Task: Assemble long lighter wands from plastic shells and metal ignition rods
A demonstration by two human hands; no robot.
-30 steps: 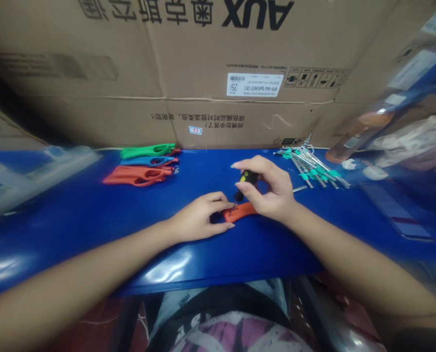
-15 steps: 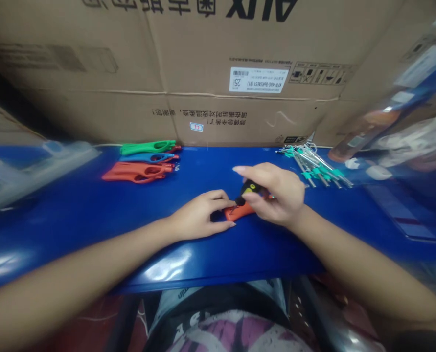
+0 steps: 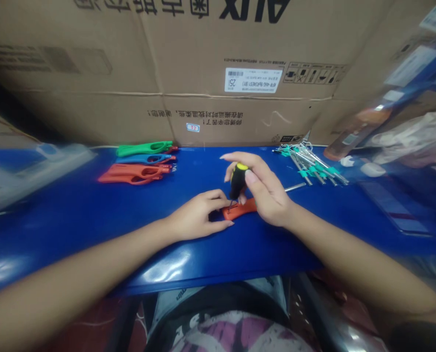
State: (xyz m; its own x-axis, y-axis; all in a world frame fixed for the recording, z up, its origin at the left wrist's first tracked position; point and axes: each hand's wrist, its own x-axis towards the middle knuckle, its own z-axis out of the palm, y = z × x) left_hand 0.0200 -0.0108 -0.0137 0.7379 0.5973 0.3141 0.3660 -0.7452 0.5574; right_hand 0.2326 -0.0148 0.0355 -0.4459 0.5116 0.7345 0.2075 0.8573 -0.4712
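An orange plastic handle piece (image 3: 240, 209) lies on the blue table (image 3: 93, 215) in front of me. My left hand (image 3: 199, 217) pinches its left end with thumb and fingers closed. My right hand (image 3: 263, 190) grips a short black screwdriver with a yellow cap (image 3: 237, 180), held nearly upright. Its tip rests on the orange piece close to my left fingertips.
Green, blue and orange handle pieces (image 3: 139, 166) lie in a row at the back left. A pile of metal rods with teal fittings (image 3: 311, 164) sits at the back right. A large cardboard box (image 3: 210, 68) stands behind the table. Blurred clutter fills the right edge.
My right hand has swung the screwdriver from a slanted, low position to nearly upright over the orange piece. My left hand has stayed put.
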